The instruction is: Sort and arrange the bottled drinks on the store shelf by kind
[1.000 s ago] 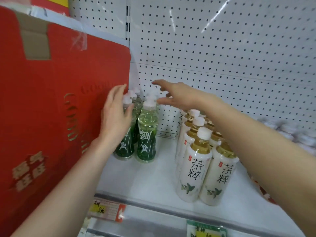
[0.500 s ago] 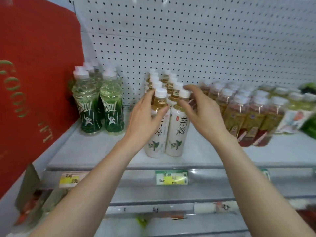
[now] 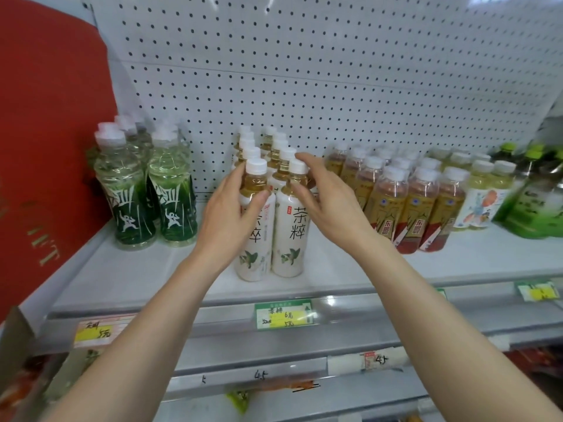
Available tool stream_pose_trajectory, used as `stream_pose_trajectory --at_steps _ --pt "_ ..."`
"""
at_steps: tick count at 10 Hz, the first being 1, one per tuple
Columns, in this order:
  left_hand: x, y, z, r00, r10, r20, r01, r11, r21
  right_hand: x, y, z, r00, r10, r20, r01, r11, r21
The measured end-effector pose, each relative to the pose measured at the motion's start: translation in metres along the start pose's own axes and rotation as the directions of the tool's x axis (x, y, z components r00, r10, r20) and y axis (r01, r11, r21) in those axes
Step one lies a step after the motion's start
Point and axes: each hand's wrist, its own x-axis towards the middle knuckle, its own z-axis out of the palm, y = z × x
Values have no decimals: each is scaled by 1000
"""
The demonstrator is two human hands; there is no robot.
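Holding the two front bottles of the white-label tea row, I have the left grip wrapped round the shoulder of the front-left bottle, thumb in front and fingers behind. The right grip is curled over the neck and cap of the front-right bottle. Both stand upright on the shelf, touching each other between my grips. They look full, so I judge them fairly heavy and stiff enough not to buckle (the glossy sleeve may be slick, though). The narrow shoulder just under the cap seems the safest hold, since the body widens lower down. Left of the left grip stand green bottles, well apart; right of the right grip, amber bottles, near.
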Motion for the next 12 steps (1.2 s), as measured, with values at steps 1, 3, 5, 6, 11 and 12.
stream_pose_trajectory --at_steps 1,3,5,6,11,12 --pt "-3 6 2 999 -1 -35 3 998 60 -3 11 -12 998 -19 68 21 1000 -19" --pt "-3 40 18 930 278 -240 -174 908 380 -9 82 -58 990 -14 -139 -39 929 -367" --pt "14 86 94 910 413 -46 -379 869 318 -9 155 -99 985 129 -118 -171 844 -509" --pt "23 104 147 963 242 116 -265 925 271 -15 173 -105 995 85 -54 -101 856 -507" --pt "20 99 228 997 -39 60 28 986 165 -23 210 -121 994 -102 33 108 946 -306" --pt "0 93 219 998 -59 28 56 991 121 -23 204 -175 977 -16 -212 8 999 -38"
